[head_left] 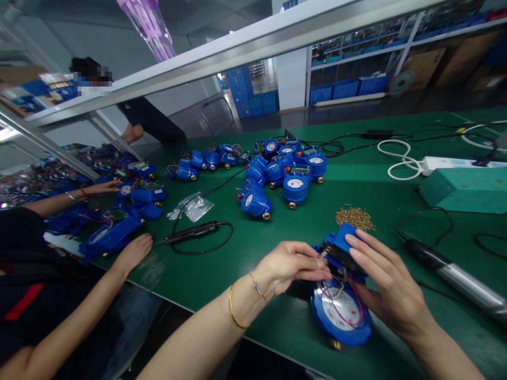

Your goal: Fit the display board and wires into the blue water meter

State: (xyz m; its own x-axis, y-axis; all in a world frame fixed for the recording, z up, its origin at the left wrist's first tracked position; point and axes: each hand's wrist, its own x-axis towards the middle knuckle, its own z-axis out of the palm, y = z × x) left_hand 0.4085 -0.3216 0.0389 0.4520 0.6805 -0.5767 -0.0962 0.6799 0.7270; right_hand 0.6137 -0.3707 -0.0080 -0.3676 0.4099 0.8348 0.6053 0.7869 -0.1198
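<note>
A green worktop (356, 179) carries a far cluster of blue meters (283, 171), most with dials in place, which looks like finished work. At the near edge lies one meter (341, 311) with its cover off and red wiring exposed, so it is not yet closed up. The right hand (390, 285) cups it, fingers on a dark module (343, 257); the left hand (293, 265) pinches that module's end, perhaps a wire. A driver (455, 274) lies right, brass screws (355, 217) beyond, untouched. A co-worker's hand (132, 252) rests left.

Cluster of blue meters (283, 171), pile of brass screws (355, 217), electric screwdriver (455, 274), plastic bag (196, 207), green box (465, 189)
</note>
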